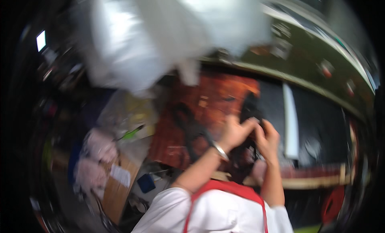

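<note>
- black item (251, 105) is gripped between both hands; a dull, very dark surface is shown, with hardly any sheen.
- its upper part is seen as a narrow, rounded shape projecting past the fingers; its outline is softened by blur, and its exact kind cannot be told.
- it is held above the right part of a shiny red-orange sheet (216, 88).
- left hand (234, 132) is closed on its near part, thumb pointed inward.
- right hand (268, 140) is closed on it too, fingers bent; the fingertip contact is blurred.
- a black looped piece (191, 126) is laid on the sheet, left of the hands.
</note>
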`<action>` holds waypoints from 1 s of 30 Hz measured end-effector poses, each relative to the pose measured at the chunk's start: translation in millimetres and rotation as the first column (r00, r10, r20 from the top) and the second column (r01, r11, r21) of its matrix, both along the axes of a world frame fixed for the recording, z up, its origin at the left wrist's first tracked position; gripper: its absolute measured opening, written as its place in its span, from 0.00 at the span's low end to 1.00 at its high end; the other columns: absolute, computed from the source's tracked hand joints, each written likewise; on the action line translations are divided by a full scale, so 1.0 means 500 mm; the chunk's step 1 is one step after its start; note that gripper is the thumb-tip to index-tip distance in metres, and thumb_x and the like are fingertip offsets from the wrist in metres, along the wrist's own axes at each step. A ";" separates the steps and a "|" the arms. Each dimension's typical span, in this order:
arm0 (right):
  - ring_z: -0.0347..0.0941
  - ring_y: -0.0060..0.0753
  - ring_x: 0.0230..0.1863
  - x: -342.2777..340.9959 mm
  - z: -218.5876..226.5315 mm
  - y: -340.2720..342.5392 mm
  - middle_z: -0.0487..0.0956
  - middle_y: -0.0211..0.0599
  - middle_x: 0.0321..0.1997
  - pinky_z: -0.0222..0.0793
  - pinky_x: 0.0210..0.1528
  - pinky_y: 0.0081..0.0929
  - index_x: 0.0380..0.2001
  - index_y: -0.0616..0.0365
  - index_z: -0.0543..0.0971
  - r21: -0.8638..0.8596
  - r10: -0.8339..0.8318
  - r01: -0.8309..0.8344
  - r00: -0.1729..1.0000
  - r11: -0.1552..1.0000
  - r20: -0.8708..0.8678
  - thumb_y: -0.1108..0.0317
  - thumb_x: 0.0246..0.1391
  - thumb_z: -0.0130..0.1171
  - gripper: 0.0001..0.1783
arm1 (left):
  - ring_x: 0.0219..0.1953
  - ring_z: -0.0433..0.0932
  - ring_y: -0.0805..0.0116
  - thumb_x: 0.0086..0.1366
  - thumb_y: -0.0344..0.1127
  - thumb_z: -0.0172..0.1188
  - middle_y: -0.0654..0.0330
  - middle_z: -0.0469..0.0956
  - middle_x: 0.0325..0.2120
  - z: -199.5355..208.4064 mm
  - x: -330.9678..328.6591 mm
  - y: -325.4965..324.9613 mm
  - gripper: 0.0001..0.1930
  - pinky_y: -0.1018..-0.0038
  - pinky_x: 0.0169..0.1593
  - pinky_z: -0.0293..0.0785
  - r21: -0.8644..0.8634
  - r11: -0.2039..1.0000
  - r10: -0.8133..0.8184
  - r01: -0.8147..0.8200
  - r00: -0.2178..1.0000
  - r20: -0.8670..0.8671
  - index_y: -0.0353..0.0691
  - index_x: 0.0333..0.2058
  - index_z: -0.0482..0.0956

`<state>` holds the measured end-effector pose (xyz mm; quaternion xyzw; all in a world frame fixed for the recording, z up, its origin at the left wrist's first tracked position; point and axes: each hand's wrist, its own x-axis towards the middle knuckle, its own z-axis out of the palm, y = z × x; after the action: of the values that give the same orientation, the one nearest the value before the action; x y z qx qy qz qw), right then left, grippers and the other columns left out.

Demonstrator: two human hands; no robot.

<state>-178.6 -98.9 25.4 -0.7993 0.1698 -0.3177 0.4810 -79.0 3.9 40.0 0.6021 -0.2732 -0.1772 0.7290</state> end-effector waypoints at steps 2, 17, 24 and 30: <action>0.74 0.24 0.37 -0.006 0.016 -0.016 0.80 0.41 0.33 0.70 0.39 0.24 0.44 0.66 0.77 0.009 0.000 0.003 0.954 1.000 -0.300 0.68 0.58 0.57 0.14 | 0.27 0.79 0.70 0.55 0.44 0.64 0.47 0.79 0.21 -0.009 0.001 0.007 0.19 0.68 0.31 0.74 0.122 0.992 0.013 -0.034 0.985 0.169 0.29 0.30 0.80; 0.65 0.26 0.28 0.044 -0.020 -0.096 0.74 0.34 0.29 0.60 0.28 0.23 0.38 0.66 0.76 0.263 0.443 -0.417 0.895 0.870 -0.044 0.56 0.58 0.59 0.20 | 0.22 0.76 0.70 0.44 0.31 0.69 0.60 0.79 0.21 -0.075 0.048 0.011 0.11 0.73 0.27 0.71 -0.305 0.922 -0.253 0.237 0.967 -0.012 0.31 0.25 0.79; 0.62 0.20 0.24 0.061 0.035 -0.067 0.70 0.26 0.24 0.57 0.25 0.20 0.27 0.59 0.76 0.279 0.420 -0.364 0.890 0.889 -0.176 0.59 0.60 0.57 0.14 | 0.20 0.70 0.77 0.51 0.37 0.71 0.64 0.76 0.21 -0.121 0.030 0.014 0.15 0.80 0.22 0.62 -0.529 0.832 -0.363 0.166 0.884 -0.294 0.35 0.32 0.77; 0.75 0.33 0.41 0.057 0.046 -0.030 0.78 0.44 0.44 0.76 0.43 0.31 0.51 0.58 0.73 -0.038 0.310 -0.319 0.939 0.947 -0.150 0.72 0.60 0.55 0.15 | 0.19 0.64 0.80 0.61 0.35 0.63 0.67 0.73 0.23 -0.126 0.024 -0.006 0.11 0.81 0.23 0.59 -0.591 0.800 -0.445 0.103 0.762 -0.470 0.42 0.38 0.71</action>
<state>-149.9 -113.8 48.5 -0.8512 0.0637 -0.1844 0.4873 -66.9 0.7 -23.2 0.2420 -0.1609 -0.3809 0.8778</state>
